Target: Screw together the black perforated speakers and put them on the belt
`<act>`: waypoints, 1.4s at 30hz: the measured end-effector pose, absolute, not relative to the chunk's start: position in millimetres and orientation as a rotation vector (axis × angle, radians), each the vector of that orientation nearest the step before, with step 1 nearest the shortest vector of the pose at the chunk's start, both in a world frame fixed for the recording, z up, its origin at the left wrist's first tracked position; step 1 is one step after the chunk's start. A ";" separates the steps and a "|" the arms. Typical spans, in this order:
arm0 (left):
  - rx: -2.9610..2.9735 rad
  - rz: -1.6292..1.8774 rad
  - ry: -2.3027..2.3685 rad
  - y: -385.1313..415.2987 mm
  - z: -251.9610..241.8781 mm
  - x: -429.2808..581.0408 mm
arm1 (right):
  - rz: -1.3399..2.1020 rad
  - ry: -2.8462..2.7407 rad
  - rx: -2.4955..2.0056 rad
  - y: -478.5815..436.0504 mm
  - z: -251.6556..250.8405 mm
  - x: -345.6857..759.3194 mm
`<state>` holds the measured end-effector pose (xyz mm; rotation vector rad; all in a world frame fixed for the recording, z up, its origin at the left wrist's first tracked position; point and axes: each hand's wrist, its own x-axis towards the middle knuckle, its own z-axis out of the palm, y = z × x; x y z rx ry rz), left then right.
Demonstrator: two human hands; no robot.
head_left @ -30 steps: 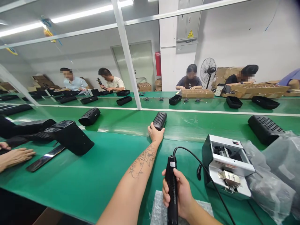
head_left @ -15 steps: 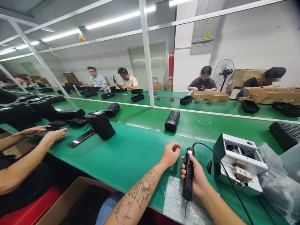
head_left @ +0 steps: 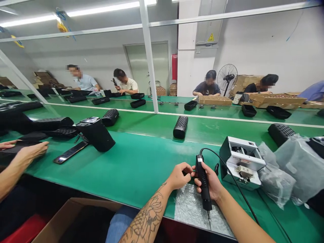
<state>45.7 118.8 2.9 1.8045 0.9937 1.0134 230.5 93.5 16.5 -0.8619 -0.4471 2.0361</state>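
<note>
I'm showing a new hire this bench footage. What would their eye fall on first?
First the right hand near the front edge, gripping a black corded screwdriver tip-down over a bubble-wrap pad, with the left hand close beside it. Beyond them a black speaker lies alone on the green belt. To the right sits a white machine.

A yellow warning triangle (head_left: 210, 37) marks the grey wall cabinet (head_left: 205, 20)
</note>
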 end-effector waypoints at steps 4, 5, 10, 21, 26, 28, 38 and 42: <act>1.822 1.010 1.007 117.5 3.9 45.2 | 2.033 -0.477 -0.885 92.6 15.8 232.1; 1.823 1.010 1.006 117.3 4.3 45.3 | 2.034 -0.482 -0.895 92.6 15.7 232.4; 1.822 1.005 0.972 117.1 5.6 45.2 | 2.033 -0.495 -0.919 91.6 15.1 232.5; 1.805 0.964 0.975 116.5 7.9 43.8 | 2.029 -0.519 -0.939 91.1 15.8 232.3; 1.788 0.933 1.004 116.1 7.7 42.2 | 2.020 -0.521 -0.979 90.1 14.9 232.1; 1.787 0.924 1.016 116.6 7.3 41.6 | 2.022 -0.525 -0.988 89.9 14.3 232.3; 1.799 0.870 1.000 117.6 9.7 38.5 | 2.037 -0.544 -0.997 90.0 12.2 230.7; 1.778 0.876 0.987 118.6 7.3 37.5 | 2.042 -0.539 -1.001 89.8 12.1 230.6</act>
